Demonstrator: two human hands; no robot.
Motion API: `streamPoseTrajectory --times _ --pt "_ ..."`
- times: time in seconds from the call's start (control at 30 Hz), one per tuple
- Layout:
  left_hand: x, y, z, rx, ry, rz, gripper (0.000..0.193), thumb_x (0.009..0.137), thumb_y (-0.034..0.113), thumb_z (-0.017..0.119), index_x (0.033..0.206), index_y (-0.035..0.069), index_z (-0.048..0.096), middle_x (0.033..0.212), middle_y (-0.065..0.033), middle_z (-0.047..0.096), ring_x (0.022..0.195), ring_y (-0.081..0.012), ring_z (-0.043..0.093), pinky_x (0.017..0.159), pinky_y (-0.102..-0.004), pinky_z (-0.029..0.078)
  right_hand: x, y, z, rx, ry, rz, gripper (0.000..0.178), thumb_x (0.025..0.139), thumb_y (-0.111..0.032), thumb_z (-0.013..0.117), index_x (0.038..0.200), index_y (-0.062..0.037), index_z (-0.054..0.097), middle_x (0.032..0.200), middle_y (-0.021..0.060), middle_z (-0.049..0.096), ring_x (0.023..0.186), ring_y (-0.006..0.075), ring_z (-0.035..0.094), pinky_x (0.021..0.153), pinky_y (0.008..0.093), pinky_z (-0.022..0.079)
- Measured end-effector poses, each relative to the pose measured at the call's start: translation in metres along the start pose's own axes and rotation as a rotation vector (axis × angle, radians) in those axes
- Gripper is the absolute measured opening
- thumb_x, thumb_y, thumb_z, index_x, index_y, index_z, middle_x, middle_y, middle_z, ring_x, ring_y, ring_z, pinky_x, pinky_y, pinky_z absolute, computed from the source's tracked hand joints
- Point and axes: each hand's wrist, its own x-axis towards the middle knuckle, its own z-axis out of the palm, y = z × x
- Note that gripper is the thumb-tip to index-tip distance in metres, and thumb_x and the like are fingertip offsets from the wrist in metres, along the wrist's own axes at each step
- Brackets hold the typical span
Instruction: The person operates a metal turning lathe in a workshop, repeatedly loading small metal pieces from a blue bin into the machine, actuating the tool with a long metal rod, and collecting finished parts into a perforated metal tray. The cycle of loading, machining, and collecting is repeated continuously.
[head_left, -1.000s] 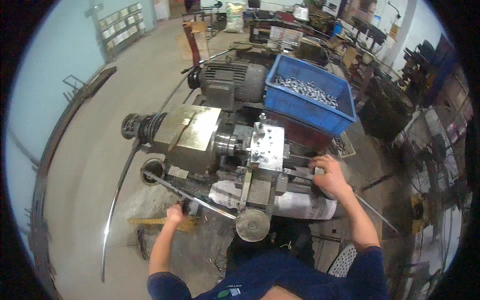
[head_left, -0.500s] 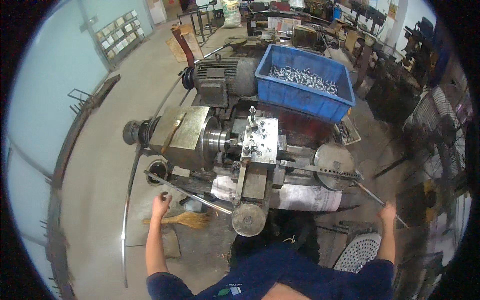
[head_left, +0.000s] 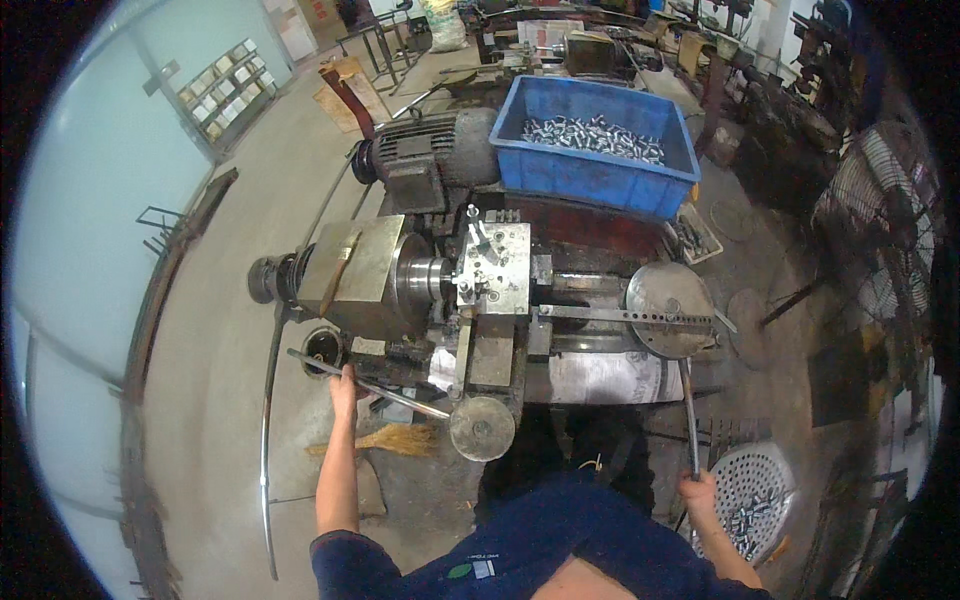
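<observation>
A small lathe stands in front of me, with a round chuck (head_left: 425, 280) at the left of its tool block (head_left: 498, 268). My left hand (head_left: 343, 392) is closed around the metal lever (head_left: 390, 393) that runs to a small round disc (head_left: 482, 428). At the right, my right hand (head_left: 698, 488) grips the lower end of a long metal handle rod (head_left: 690, 415) below a larger disc (head_left: 668, 310). A flat bar with holes (head_left: 610, 315) links that disc to the tool slide. The tool block hides any workpiece at the chuck.
A blue bin (head_left: 590, 180) of small metal parts stands behind the lathe, beside an electric motor (head_left: 430, 155). A perforated pale basket (head_left: 735, 470) with more parts lies low at the right. A straw broom (head_left: 395, 438) is on the floor; a fan (head_left: 880, 220) stands far right.
My right hand has swung the handle rod inward toward me, turning the large disc. The tool block has shifted left toward the chuck. My left hand, apart from its lever before, has taken hold of it.
</observation>
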Motion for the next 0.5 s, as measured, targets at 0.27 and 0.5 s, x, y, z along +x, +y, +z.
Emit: streamPoseTrajectory --times 0.27,0.5 --pt "0.005 -0.003 0.002 -0.115 0.007 -0.112 0.030 0.087 0.023 0.046 0.089 -0.007 0.046 0.071 -0.0164 0.058 0.051 -0.0267 0.061 0.040 -0.0348 0.053 -0.014 -0.016 0.020 -0.086 0.059 -0.043 0.020 0.059 -0.008 0.060 0.077 -0.0022 0.054 0.061 -0.0013 0.047 0.055 0.0099 0.044 0.049 0.0250 0.036" --pt "0.000 0.018 -0.009 0.110 -0.040 -0.217 0.035 0.086 0.025 0.046 0.088 -0.010 0.047 0.065 -0.0159 0.058 0.047 -0.0289 0.060 0.037 -0.0338 0.052 0.008 -0.014 -0.010 -0.392 0.077 -0.147 0.022 0.057 -0.012 0.059 0.075 -0.0005 0.055 0.055 0.0062 0.048 0.052 0.0208 0.048 0.048 0.0348 0.039"
